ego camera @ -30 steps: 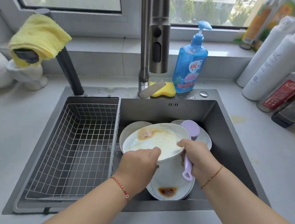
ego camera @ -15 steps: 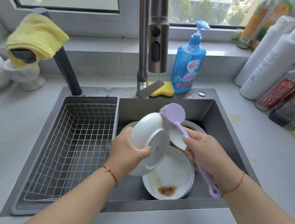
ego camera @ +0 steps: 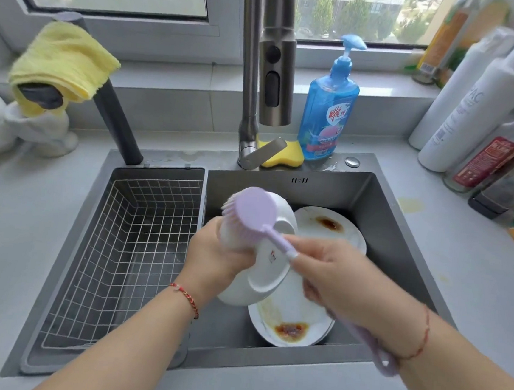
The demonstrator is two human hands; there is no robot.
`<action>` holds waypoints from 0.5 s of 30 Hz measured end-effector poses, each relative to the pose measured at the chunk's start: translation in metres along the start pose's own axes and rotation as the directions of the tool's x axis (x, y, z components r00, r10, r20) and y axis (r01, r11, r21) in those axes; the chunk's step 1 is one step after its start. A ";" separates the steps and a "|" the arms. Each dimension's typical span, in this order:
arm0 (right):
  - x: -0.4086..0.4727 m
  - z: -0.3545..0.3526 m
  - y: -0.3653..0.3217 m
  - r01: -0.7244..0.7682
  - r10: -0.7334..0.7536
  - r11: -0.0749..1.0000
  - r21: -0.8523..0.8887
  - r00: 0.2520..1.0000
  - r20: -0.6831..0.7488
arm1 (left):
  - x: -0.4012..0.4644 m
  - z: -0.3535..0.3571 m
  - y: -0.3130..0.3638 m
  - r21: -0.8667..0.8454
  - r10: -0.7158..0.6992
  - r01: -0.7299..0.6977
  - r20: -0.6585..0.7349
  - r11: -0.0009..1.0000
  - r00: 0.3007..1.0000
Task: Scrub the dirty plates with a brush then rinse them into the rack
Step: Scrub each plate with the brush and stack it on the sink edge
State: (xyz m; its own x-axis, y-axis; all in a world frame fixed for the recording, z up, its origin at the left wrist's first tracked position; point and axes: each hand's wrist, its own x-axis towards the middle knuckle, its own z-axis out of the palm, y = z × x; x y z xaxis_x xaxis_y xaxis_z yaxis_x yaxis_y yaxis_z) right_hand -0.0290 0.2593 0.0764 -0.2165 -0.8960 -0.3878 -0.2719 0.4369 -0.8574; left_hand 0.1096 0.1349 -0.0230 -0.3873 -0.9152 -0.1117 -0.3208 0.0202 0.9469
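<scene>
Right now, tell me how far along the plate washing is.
Done: nothing, the rack holds no plates. In hand: the left hand grips a tilted plate, back side up, while the right hand holds the brush against it. Left: two stained plates in the sink, the near one and the far one, plus rinsing; the tap shows no water.

Blue soap bottle (ego camera: pixel 330 108) beside yellow sponge (ego camera: pixel 287 158)

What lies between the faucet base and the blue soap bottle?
A yellow sponge lies there, on the sink ledge, in the head view.
</scene>
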 end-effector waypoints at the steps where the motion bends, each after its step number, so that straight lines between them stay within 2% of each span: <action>1: -0.003 0.007 -0.003 0.035 -0.033 0.999 -0.041 0.998 0.044 | 0.000 0.001 0.000 -0.057 -0.003 0.003 0.002 0.998 1.000; 2: -0.003 0.009 -0.003 0.061 -0.057 0.995 -0.078 0.997 0.051 | 0.000 0.001 0.001 -0.083 -0.001 0.001 0.004 0.997 1.000; 4: 0.005 -0.001 -0.001 0.030 -0.036 0.995 -0.100 0.997 -0.063 | -0.002 -0.001 -0.001 -0.014 0.001 -0.001 0.005 1.000 1.000; 6: 0.014 -0.019 0.003 -0.077 0.061 0.995 -0.070 0.976 -0.210 | -0.004 -0.005 -0.002 0.057 0.029 -0.028 -0.004 0.998 1.000; 8: 0.017 -0.029 0.006 -0.165 0.144 0.984 -0.061 0.957 -0.252 | -0.005 -0.007 0.000 0.061 0.052 -0.051 -0.006 0.997 0.999; 10: 0.014 -0.025 0.005 -0.131 0.116 0.989 -0.061 0.971 -0.210 | -0.004 -0.007 0.002 0.072 0.053 -0.054 0.008 0.996 0.999; 12: 0.004 -0.009 -0.002 -0.033 0.024 0.996 -0.080 0.994 -0.105 | -0.002 -0.005 0.000 0.051 0.030 -0.031 0.016 0.998 0.999; 15: -0.005 0.014 -0.006 0.084 -0.075 0.979 -0.186 0.996 0.055 | -0.001 0.000 -0.004 -0.095 0.017 -0.014 0.029 0.995 0.999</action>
State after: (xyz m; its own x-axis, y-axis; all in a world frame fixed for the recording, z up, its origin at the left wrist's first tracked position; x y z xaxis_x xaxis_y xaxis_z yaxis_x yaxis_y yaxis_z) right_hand -0.0130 0.2600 0.0784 -0.1435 -0.9294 -0.3401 -0.4585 0.3669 -0.8094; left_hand 0.1112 0.1353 -0.0267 -0.4172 -0.9029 -0.1039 -0.2319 -0.0048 0.9727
